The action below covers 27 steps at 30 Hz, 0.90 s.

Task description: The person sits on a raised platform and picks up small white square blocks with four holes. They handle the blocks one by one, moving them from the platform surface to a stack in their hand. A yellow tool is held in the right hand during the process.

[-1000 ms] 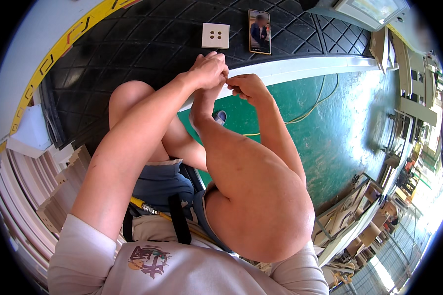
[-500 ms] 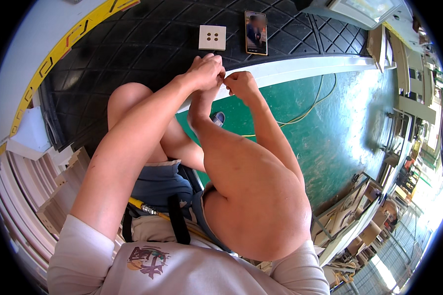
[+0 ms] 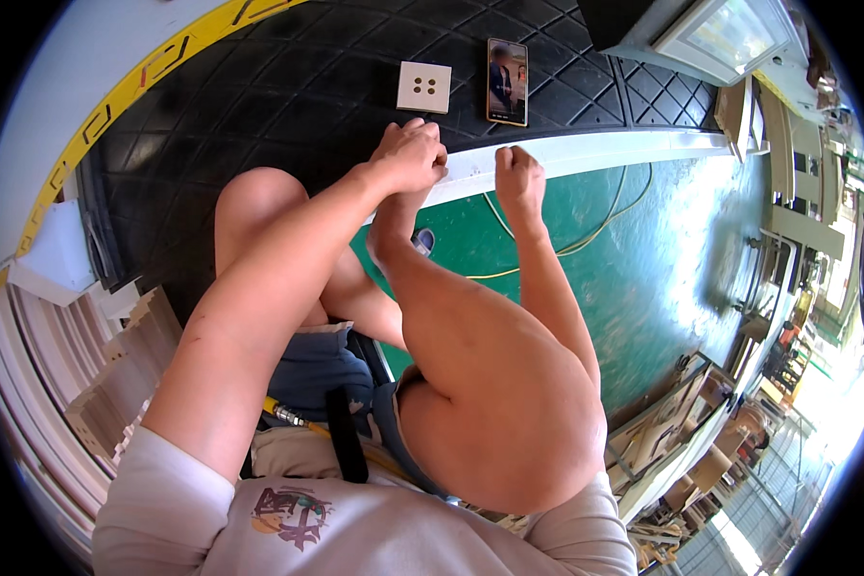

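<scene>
My left hand (image 3: 413, 156) curls over the toes of my raised bare foot (image 3: 405, 204), its fingers bent and pressed around them. To its right, apart from the foot, my right hand (image 3: 519, 182) is closed above a white ledge (image 3: 595, 149). Its thumb and fingertips are pressed together, and whatever they may hold is too small or hidden to make out. Just beyond the left hand, a white square plate with several dark holes (image 3: 424, 87) lies on black matting (image 3: 288, 106). Beside the plate rests a phone (image 3: 507, 82) with its screen lit.
Below the ledge is a green floor (image 3: 624, 288) with a thin yellow hose (image 3: 581, 245) across it. A sandal (image 3: 423, 240) shows beside my ankle. Stacked pale boards (image 3: 130, 355) stand at the left. A cart with boards (image 3: 682, 422) is at the lower right.
My right hand has pulled away from the left hand and foot, moving right over the ledge. The left hand stays at the toes. The whole view has shifted slightly.
</scene>
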### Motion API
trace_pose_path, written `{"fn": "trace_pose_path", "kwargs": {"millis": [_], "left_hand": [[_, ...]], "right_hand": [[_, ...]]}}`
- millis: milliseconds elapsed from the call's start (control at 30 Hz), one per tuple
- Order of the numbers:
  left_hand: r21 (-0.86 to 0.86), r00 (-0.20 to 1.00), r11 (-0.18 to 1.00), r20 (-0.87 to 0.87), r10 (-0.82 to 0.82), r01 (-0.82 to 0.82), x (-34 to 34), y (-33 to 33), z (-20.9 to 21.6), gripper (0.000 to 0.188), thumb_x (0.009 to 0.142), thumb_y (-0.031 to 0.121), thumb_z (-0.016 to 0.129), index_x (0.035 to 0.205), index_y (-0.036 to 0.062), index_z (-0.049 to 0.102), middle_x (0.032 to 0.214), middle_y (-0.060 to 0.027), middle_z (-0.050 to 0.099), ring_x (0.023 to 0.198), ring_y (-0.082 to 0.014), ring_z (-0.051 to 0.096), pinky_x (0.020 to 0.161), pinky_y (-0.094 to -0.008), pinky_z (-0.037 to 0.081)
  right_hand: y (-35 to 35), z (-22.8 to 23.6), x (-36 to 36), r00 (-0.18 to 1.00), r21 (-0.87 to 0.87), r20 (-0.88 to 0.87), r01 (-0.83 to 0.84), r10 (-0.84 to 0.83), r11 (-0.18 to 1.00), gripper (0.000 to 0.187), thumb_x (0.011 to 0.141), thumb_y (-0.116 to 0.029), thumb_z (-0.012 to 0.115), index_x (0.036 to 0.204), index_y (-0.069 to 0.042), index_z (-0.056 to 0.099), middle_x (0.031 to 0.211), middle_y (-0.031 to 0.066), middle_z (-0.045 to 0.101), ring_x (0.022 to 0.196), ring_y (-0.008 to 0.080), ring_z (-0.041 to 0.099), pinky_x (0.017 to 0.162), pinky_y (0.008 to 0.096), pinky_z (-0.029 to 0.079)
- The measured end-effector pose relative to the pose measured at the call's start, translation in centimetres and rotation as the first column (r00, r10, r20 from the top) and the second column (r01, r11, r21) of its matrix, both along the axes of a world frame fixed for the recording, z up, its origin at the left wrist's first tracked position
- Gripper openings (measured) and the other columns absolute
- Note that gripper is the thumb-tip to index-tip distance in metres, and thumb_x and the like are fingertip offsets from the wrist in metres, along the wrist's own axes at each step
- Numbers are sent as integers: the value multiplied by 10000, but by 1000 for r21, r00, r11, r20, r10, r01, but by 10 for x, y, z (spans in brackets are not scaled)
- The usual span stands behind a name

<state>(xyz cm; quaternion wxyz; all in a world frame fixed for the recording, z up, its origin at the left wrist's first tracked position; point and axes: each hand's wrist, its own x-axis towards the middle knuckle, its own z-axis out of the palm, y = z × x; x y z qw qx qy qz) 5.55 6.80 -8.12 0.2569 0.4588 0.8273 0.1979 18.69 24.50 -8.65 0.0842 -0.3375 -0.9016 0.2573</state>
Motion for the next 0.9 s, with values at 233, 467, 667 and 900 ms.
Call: {"fn": "trace_pose_path", "kwargs": {"millis": [233, 467, 667, 900], "left_hand": [[103, 969, 982, -176, 175, -159, 17, 4, -4, 127, 740, 257, 777, 746, 130, 778, 975, -21, 653, 1069, -230, 584, 874, -454, 426], [92, 935, 974, -275, 223, -205, 34, 12, 4, 221, 804, 263, 709, 894, 92, 815, 1017, -72, 676, 1121, -259, 559, 1010, -484, 365], [231, 900, 953, -341, 270, -198, 32, 5, -14, 163, 803, 248, 712, 821, 101, 783, 964, -64, 639, 1072, -254, 555, 981, -501, 385], [361, 932, 924, -279, 233, -123, 28, -1, -21, 114, 797, 201, 680, 758, 105, 728, 944, -63, 630, 1033, -275, 545, 918, -508, 384]], "right_hand": [[15, 16, -23, 941, 196, -226, -208, 250, 958, 662, 733, -27, 633, 1382, -39, 501, 1263, 140, 635, 1310, 365, 496, 1097, 486, 380], [38, 10, -48, 958, 161, -36, -276, 285, 948, 790, 750, -10, 598, 1514, -24, 397, 1436, 168, 562, 1431, 391, 404, 1169, 508, 328], [29, 16, -65, 958, 157, -233, -135, 170, 978, 725, 811, -51, 626, 1503, 12, 417, 1433, 221, 556, 1399, 425, 438, 1171, 494, 342], [4, -3, -30, 943, 29, -319, 104, -89, 994, 469, 831, -44, 626, 1294, -2, 568, 1123, 167, 673, 1070, 364, 610, 978, 473, 457]]}}
